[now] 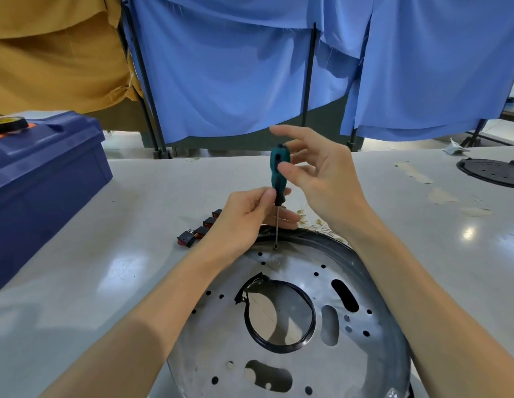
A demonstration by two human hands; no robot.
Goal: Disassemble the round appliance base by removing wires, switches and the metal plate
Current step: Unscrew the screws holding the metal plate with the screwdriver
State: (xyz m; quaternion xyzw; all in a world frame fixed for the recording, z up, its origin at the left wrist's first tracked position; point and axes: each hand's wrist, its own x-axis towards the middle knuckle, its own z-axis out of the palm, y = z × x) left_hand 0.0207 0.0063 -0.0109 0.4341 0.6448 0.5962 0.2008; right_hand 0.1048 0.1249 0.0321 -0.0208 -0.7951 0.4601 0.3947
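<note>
The round appliance base lies on the table in front of me, its perforated metal plate facing up with a large black-rimmed centre hole. A teal-and-black screwdriver stands upright, its tip on a screw at the plate's far edge. My left hand pinches the lower end of the handle. Around the top of the handle, my right hand has its fingers spread and loose, only the thumb tip touching it. Several red-and-black switches lie to the left of the base, and loose wires with brass terminals lie behind it.
A dark blue toolbox with a tape roll on its lid stands at the left. Another round black part sits at the far right of the table. Blue and mustard cloths hang on a frame behind the table.
</note>
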